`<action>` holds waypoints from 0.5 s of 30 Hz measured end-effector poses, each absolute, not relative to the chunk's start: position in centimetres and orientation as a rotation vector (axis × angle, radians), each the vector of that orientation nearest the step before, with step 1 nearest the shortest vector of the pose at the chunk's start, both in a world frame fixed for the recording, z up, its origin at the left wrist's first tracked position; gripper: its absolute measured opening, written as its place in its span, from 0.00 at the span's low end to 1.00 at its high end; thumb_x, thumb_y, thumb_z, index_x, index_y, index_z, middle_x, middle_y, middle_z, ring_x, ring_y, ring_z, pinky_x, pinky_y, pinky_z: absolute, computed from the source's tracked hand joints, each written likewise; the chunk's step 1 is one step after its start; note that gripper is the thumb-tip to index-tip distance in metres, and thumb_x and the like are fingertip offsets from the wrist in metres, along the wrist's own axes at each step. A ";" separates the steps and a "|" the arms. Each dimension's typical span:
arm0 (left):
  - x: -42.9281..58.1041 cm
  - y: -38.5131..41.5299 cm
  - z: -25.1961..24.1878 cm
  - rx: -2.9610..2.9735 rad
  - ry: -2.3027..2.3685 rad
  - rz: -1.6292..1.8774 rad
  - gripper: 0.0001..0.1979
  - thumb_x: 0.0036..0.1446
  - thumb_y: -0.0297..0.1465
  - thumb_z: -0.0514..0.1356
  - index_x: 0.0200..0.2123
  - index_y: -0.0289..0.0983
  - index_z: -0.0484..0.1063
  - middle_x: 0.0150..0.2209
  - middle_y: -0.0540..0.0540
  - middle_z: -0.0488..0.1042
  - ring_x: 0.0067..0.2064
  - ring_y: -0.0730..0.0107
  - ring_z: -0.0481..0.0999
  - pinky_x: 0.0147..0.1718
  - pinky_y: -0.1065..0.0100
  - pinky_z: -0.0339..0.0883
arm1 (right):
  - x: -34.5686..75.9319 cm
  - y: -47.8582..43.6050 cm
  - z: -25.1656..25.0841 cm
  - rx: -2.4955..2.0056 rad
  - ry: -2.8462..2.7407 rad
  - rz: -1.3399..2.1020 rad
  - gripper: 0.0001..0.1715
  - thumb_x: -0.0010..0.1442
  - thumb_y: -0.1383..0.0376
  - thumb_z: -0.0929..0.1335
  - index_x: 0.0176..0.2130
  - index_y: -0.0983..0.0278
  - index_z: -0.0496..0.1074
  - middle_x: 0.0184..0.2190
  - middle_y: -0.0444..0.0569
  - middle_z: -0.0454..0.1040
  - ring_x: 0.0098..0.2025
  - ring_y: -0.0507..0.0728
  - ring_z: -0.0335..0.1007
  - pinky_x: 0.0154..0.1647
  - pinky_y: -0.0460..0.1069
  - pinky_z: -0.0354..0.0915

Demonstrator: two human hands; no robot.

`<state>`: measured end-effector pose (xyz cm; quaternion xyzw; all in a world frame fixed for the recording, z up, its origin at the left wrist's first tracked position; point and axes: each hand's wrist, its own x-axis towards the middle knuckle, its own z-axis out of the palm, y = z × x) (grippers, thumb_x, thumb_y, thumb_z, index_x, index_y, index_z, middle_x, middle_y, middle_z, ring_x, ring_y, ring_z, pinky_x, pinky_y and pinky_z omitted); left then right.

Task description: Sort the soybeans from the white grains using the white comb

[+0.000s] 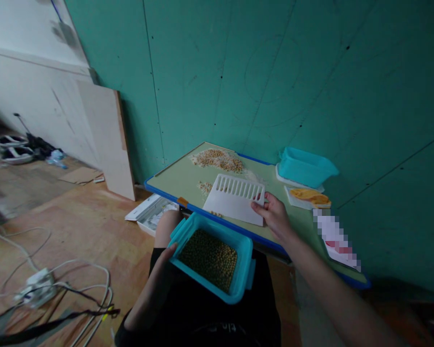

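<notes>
My left hand (pixel 164 262) is closed on the left rim of a turquoise plastic container (pixel 244 270). The container rests over my lap, just below the table's front edge, with dark green beans (pixel 200 253) and yellowish beans (pixel 226 260) inside. With its thumb on top, my right hand (pixel 273 214) grips the right side of a white slotted plastic board (pixel 235 205). That board lies low over the table (pixel 169 178), slots towards the back. A few yellowish beans (pixel 216 214) sit at its front left, and a small pile of beans and pale grains (pixel 204 187) lies by its left edge.
A larger pile of yellowish beans and grains (pixel 217 159) lies at the back. To the right stand a turquoise bin (pixel 307 166), an orange-yellow item (pixel 309 196) and a partly blurred-out sheet (pixel 332 231). A green wall (pixel 275 72) rises behind; cables (pixel 94 270) cross the floor at left.
</notes>
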<state>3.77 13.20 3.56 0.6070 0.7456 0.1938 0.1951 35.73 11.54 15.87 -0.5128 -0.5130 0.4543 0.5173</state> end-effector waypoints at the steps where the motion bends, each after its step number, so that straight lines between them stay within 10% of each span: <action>1: 3.7 13.2 3.4 1.695 2.094 0.545 0.14 0.67 0.34 0.60 0.49 0.34 0.81 0.49 0.32 0.83 0.48 0.54 0.81 0.44 0.59 0.69 | 35.6 10.9 15.7 -1.235 -1.235 1.060 0.35 0.40 0.45 0.83 0.39 0.59 0.74 0.25 0.46 0.81 0.25 0.60 0.76 0.29 0.53 0.71; 15: 3.1 13.9 2.6 1.745 2.082 0.468 0.16 0.61 0.33 0.60 0.43 0.31 0.85 0.41 0.27 0.84 0.41 0.51 0.81 0.37 0.59 0.66 | 34.6 4.9 14.7 -1.261 -1.469 0.678 0.17 0.57 0.46 0.78 0.35 0.56 0.83 0.36 0.53 0.87 0.40 0.70 0.84 0.46 0.62 0.78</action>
